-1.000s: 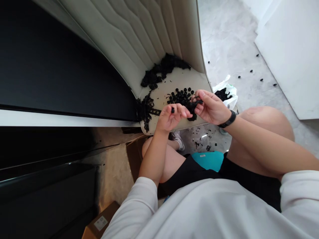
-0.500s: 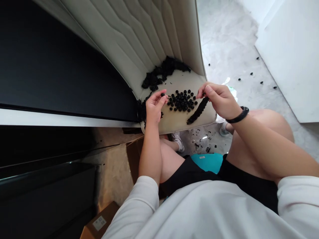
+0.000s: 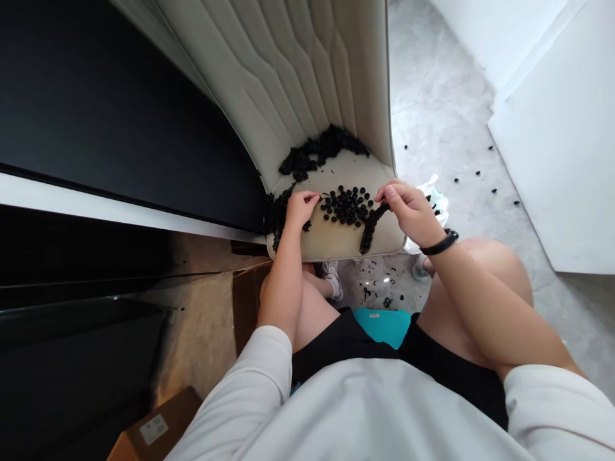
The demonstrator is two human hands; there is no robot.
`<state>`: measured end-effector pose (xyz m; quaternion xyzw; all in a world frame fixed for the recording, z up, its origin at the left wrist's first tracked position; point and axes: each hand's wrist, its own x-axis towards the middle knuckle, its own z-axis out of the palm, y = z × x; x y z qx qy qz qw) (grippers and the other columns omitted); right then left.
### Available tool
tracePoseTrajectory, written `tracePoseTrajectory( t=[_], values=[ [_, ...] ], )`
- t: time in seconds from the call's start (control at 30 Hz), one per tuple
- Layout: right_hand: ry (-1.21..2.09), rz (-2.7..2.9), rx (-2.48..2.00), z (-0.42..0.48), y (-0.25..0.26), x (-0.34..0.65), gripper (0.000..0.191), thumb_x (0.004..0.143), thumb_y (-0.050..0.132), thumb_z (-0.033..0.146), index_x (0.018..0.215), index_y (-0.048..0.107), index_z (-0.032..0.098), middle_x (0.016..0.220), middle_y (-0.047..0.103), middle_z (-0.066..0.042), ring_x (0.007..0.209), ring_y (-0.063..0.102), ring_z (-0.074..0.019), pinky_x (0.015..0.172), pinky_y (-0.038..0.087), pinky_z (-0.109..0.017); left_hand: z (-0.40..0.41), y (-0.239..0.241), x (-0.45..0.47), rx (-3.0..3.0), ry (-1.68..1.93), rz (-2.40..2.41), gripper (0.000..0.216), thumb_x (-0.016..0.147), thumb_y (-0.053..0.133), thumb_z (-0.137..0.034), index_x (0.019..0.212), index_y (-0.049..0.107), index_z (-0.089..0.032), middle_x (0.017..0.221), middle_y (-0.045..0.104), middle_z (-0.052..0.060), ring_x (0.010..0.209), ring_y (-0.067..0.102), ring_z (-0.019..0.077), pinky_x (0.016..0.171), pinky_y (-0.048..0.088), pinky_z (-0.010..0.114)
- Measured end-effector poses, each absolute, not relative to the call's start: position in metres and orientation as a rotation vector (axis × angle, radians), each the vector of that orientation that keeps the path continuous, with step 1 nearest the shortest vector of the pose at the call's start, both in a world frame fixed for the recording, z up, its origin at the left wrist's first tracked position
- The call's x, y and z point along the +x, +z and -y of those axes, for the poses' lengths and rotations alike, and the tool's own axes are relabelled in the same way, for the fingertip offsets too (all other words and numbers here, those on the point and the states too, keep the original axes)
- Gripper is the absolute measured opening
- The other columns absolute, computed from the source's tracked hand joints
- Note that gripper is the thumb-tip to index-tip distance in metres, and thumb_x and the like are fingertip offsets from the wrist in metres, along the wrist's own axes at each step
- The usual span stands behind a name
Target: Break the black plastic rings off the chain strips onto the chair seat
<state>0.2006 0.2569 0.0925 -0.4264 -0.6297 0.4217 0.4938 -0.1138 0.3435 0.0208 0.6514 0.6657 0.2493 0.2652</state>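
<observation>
The work in hand seems to be the handling of a black strip above the chair seat. The right hand pinches the upper end of this strip between thumb and fingers, beyond the seat's right edge; the lower end hangs or rests near the front edge, I cannot tell which. The left hand, near the left edge, has its fingertips pressed together; whether a small piece is between them, I cannot tell. To move the strip calls, I judge, for a light pull, clear of the round pieces piled mid-seat.

These pieces are black, matte and ring-like. The strip looks bumpy and flexible. Crumpled, ragged scraps lie along the rear edge, against the smooth, quilted backrest.
</observation>
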Motion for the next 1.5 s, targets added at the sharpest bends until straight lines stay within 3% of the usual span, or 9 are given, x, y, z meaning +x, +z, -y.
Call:
tracePoseTrajectory(
  t=[0.27, 0.47, 0.63, 0.73, 0.8, 0.9, 1.0, 1.27, 1.5],
  values=[
    [0.971, 1.618, -1.059, -0.258, 0.09, 0.205, 0.058, 0.105, 0.049, 0.073, 0.075, 0.056, 0.023, 0.088, 0.054, -0.004, 0.085, 0.054, -0.0224, 0.086, 0.047, -0.043, -0.339, 0.019, -0.117, 1.857, 0.639, -1.763, 0.022, 0.094, 0.072, -0.026, 0.108, 0.087, -0.017, 0.102, 0.082, 0.013, 0.085, 0.068, 0.022, 0.091, 0.054, 0.038],
    [0.933, 1.717, -1.113, -0.254, 0.085, 0.208, 0.061, 0.107, 0.047, 0.07, 0.069, 0.049, 0.023, 0.087, 0.053, -0.004, 0.084, 0.053, -0.0219, 0.083, 0.045, -0.041, -0.34, 0.029, -0.116, 1.781, 0.828, -1.804, 0.027, 0.101, 0.059, -0.024, 0.111, 0.083, -0.016, 0.106, 0.081, 0.012, 0.095, 0.071, 0.022, 0.099, 0.054, 0.037],
    [0.899, 1.851, -1.148, -0.253, 0.084, 0.21, 0.062, 0.107, 0.047, 0.07, 0.067, 0.047, 0.023, 0.08, 0.051, -0.003, 0.073, 0.05, -0.02, 0.074, 0.041, -0.039, -0.313, 0.049, -0.08, 1.755, 1.209, -1.556, 0.037, 0.108, 0.055, -0.047, 0.115, 0.078, -0.019, 0.117, 0.077, 0.012, 0.107, 0.071, 0.0215, 0.101, 0.054, 0.035],
    [0.974, 1.906, -1.064, -0.251, 0.088, 0.211, 0.059, 0.105, 0.052, 0.07, 0.07, 0.054, 0.023, 0.072, 0.054, -0.002, 0.071, 0.051, -0.0194, 0.07, 0.04, -0.038, -0.284, 0.056, -0.046, 1.712, 1.191, -1.175, 0.051, 0.106, 0.051, -0.064, 0.118, 0.077, -0.021, 0.122, 0.077, 0.011, 0.117, 0.071, 0.023, 0.106, 0.054, 0.037],
    [1.047, 1.903, -0.989, -0.25, 0.092, 0.212, 0.056, 0.103, 0.058, 0.07, 0.072, 0.058, 0.023, 0.072, 0.06, -0.002, 0.072, 0.054, -0.0194, 0.071, 0.042, -0.037, -0.267, 0.058, -0.027, 1.719, 1.096, -0.943, 0.057, 0.1, 0.059, -0.07, 0.122, 0.078, -0.021, 0.128, 0.076, 0.013, 0.125, 0.07, 0.0263, 0.11, 0.053, 0.04],
    [1.053, 1.877, -0.896, -0.248, 0.099, 0.215, 0.051, 0.101, 0.065, 0.066, 0.073, 0.062, 0.024, 0.08, 0.067, -0.004, 0.077, 0.059, -0.0201, 0.074, 0.047, -0.038, -0.248, 0.058, -0.012, 1.694, 0.902, -0.796, 0.057, 0.091, 0.074, -0.069, 0.117, 0.081, -0.02, 0.118, 0.08, 0.013, 0.115, 0.074, 0.028, 0.104, 0.055, 0.041],
    [0.912, 1.873, -0.886, -0.249, 0.102, 0.221, 0.048, 0.101, 0.068, 0.061, 0.071, 0.063, 0.024, 0.087, 0.068, -0.006, 0.076, 0.059, -0.02, 0.071, 0.047, -0.039, -0.239, 0.056, -0.008, 1.641, 0.761, -0.804, 0.046, 0.092, 0.075, -0.062, 0.104, 0.082, -0.018, 0.1, 0.081, 0.009, 0.098, 0.074, 0.0236, 0.092, 0.055, 0.037],
    [0.755, 1.89, -0.922, -0.249, 0.099, 0.224, 0.033, 0.102, 0.069, 0.053, 0.086, 0.067, 0.025, 0.087, 0.065, -0.006, 0.077, 0.058, -0.0209, 0.067, 0.046, -0.04, -0.246, 0.05, -0.01, 1.652, 1.071, -0.91, 0.043, 0.079, 0.091, -0.049, 0.092, 0.063, -0.02, 0.09, 0.061, 0.0, 0.084, 0.056, 0.0142, 0.082, 0.048, 0.03],
    [0.975, 1.875, -0.991, -0.245, 0.097, 0.217, 0.041, 0.104, 0.061, 0.063, 0.089, 0.065, 0.025, 0.082, 0.064, -0.004, 0.075, 0.057, -0.0204, 0.071, 0.046, -0.039, -0.244, 0.06, -0.013, 1.752, 1.012, -0.88, 0.041, 0.082, 0.089, -0.046, 0.088, 0.058, -0.02, 0.086, 0.055, -0.001, 0.081, 0.052, 0.0144, 0.08, 0.046, 0.031]
  ],
)
